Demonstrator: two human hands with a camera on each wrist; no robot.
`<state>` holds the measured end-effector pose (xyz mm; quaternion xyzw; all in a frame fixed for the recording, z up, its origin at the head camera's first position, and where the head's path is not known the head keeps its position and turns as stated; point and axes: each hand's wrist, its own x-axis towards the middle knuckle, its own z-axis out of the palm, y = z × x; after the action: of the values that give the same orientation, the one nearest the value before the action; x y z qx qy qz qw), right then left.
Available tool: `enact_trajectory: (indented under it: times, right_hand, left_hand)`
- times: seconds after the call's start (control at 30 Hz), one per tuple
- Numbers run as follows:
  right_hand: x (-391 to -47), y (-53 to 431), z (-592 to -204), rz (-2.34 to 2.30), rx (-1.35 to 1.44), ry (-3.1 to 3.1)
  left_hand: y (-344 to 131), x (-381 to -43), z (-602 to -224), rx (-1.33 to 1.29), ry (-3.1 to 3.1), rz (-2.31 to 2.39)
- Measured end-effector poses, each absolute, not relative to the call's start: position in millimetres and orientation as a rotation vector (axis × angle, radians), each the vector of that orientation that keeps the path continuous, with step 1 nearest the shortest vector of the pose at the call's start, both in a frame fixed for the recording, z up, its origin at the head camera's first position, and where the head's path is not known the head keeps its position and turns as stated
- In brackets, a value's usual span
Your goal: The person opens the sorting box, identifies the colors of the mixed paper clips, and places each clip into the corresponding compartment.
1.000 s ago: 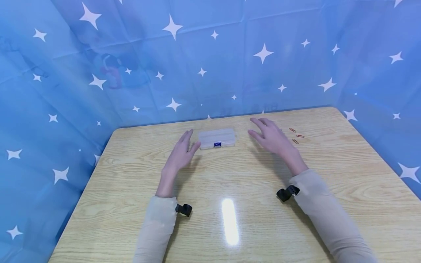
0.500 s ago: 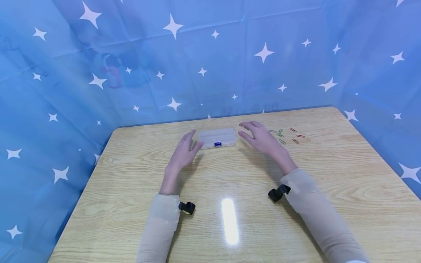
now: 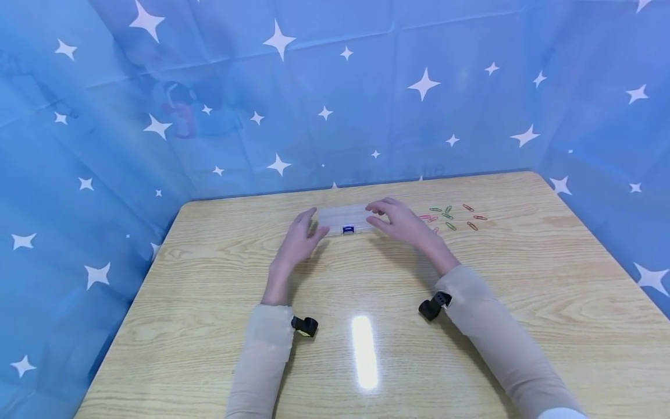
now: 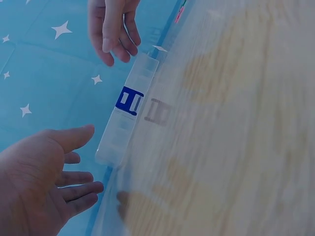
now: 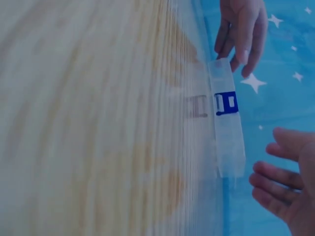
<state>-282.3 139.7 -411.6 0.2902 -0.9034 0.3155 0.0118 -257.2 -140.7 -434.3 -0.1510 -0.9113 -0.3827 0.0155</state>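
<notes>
A flat translucent plastic box (image 3: 340,216) with a blue latch (image 3: 348,230) on its front side lies near the far edge of the table. My left hand (image 3: 298,238) is at the box's left end, thumb and fingers spread apart. At the other end is my right hand (image 3: 400,222), its fingertips overlapping the box's right side in the head view. Both wrist views show a gap between the near hand and the box (image 4: 129,110). Neither hand holds anything; the fingers of the right hand (image 5: 285,182) are loosely bent.
Several paper clips lie right of my right hand: green ones (image 3: 450,226), red ones (image 3: 480,217) and pink ones (image 3: 431,219), the pink partly hidden by the hand. A blue star-patterned curtain (image 3: 314,87) hangs behind the wooden table (image 3: 209,320).
My right hand has moved left to the box's right end, uncovering the green and pink paper clips. My left hand has shifted slightly right, closer to the box. The box has stayed put.
</notes>
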Motion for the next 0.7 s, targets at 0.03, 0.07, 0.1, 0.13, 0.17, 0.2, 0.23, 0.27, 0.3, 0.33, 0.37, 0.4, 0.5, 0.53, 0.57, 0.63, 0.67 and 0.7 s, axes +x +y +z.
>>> enact_trajectory:
  times: [0.03, 0.07, 0.1, 0.13, 0.17, 0.2, 0.23, 0.27, 0.3, 0.33, 0.37, 0.4, 0.5, 0.53, 0.57, 0.63, 0.67, 0.7]
  right_hand:
    - [-283.2, 138.3, -412.3, 0.984, 0.912, -2.822]
    - [-284.2, 136.9, -413.1, 0.984, 0.919, -2.826]
    - [-285.1, 135.6, -413.8, 0.987, 0.925, -2.830]
    - [-286.5, 134.3, -414.7, 0.994, 0.934, -2.832]
    - [-287.8, 133.0, -415.0, 1.002, 0.942, -2.832]
    - [-289.2, 131.7, -415.5, 1.007, 0.951, -2.833]
    - [-290.3, 130.7, -415.7, 1.018, 0.957, -2.835]
    - [-291.3, 129.5, -415.7, 1.028, 0.965, -2.837]
    - [-292.3, 128.5, -415.8, 1.045, 0.972, -2.837]
    - [-293.3, 127.1, -415.7, 1.063, 0.977, -2.839]
    - [-294.0, 125.7, -415.4, 1.082, 0.980, -2.840]
    - [-294.9, 124.2, -415.3, 1.098, 0.981, -2.843]
    - [-298.1, 120.0, -415.6, 1.140, 1.000, -2.837]
    - [-299.6, 118.6, -416.1, 1.140, 1.010, -2.835]
    - [-301.0, 117.4, -416.8, 1.136, 1.019, -2.833]
    - [-303.1, 115.8, -417.9, 1.122, 1.035, -2.828]
    - [-304.1, 115.2, -418.5, 1.115, 1.039, -2.827]
    - [-305.1, 114.7, -419.3, 1.111, 1.040, -2.828]
  left_hand:
    - [-140.2, -257.8, -435.0, -0.468, -2.834, -1.203]
    - [-139.7, -258.3, -435.7, -0.467, -2.834, -1.211]
    - [-139.3, -258.7, -436.3, -0.464, -2.833, -1.222]
    - [-139.0, -259.0, -436.8, -0.463, -2.830, -1.232]
    - [-138.7, -259.1, -437.2, -0.459, -2.831, -1.238]
    - [-138.5, -259.3, -437.5, -0.455, -2.830, -1.243]
    - [-138.0, -259.6, -437.8, -0.449, -2.829, -1.250]
    - [-137.4, -259.9, -437.9, -0.444, -2.828, -1.257]
    - [-136.6, -260.3, -438.0, -0.441, -2.825, -1.264]
    - [-135.7, -260.7, -437.9, -0.438, -2.822, -1.271]
    - [-134.8, -261.0, -437.9, -0.434, -2.822, -1.274]
    - [-133.9, -261.4, -437.9, -0.429, -2.819, -1.277]
    - [-131.0, -262.1, -437.0, -0.429, -2.808, -1.278]
    - [-130.4, -262.2, -436.7, -0.432, -2.806, -1.275]
    - [-129.7, -262.5, -436.6, -0.435, -2.802, -1.274]
    - [-128.5, -262.6, -436.0, -0.440, -2.797, -1.270]
    - [-127.9, -262.7, -436.0, -0.442, -2.794, -1.266]
    - [-127.5, -263.0, -436.2, -0.443, -2.794, -1.256]
